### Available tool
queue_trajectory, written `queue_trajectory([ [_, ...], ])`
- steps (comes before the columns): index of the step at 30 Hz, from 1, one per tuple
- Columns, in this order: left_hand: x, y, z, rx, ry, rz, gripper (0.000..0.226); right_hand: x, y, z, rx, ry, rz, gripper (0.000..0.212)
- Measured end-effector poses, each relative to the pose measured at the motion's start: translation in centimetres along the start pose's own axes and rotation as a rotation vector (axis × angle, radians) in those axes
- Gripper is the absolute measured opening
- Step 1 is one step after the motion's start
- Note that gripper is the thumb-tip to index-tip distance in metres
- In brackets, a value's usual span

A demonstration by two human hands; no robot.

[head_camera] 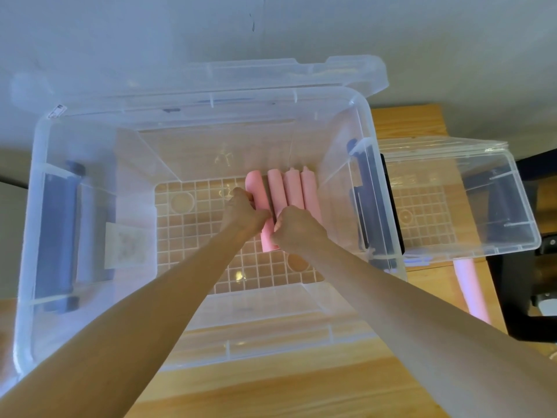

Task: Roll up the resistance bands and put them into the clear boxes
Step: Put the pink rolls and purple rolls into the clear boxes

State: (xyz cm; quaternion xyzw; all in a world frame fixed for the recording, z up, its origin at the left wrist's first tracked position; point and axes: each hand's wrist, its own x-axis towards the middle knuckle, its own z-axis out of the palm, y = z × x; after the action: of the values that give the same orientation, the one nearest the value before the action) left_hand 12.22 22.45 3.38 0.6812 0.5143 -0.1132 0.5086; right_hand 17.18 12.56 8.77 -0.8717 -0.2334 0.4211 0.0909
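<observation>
Both arms reach down into a large clear box point(39, 206) on the wooden table. On its gridded floor, against the right side, three rolled pink resistance bands point(294, 188) lie side by side. A fourth pink roll point(257, 191) lies just left of them. My left hand point(241, 211) grips this roll near its middle, fingers curled round it. My right hand point(297, 229) grips the roll's near end. A loose pink band point(471, 285) lies flat on the table to the right, partly under a second clear box point(518, 206).
The large box's lid point(211, 73) stands open at the back against a pale wall. Dark latch handles sit on both of its sides. The second box has nothing in it. A black chair part point(524, 312) stands at the table's right edge.
</observation>
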Motion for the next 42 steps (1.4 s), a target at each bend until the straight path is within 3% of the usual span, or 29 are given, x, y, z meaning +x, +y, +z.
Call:
queue_trajectory([
  [17, 0.5, 0.3, 0.1, 0.158, 0.033, 0.05, 0.051, 0.4, 0.2, -0.1, -0.009, -0.001, -0.019, 0.01],
  [26, -0.4, 0.2, -1.2, 0.073, 0.047, -0.002, 0.058, -0.5, 0.2, -0.8, -0.016, -0.036, -0.03, 0.002],
  [36, -1.6, 0.8, -1.3, 0.022, 0.082, -0.023, 0.055, -2.3, 0.1, -1.6, 0.022, -0.025, -0.106, 0.006],
  [42, -3.7, 1.3, -1.2, -0.008, 0.124, -0.008, 0.053, -4.7, 0.7, -2.8, 0.076, -0.017, -0.165, 0.023],
])
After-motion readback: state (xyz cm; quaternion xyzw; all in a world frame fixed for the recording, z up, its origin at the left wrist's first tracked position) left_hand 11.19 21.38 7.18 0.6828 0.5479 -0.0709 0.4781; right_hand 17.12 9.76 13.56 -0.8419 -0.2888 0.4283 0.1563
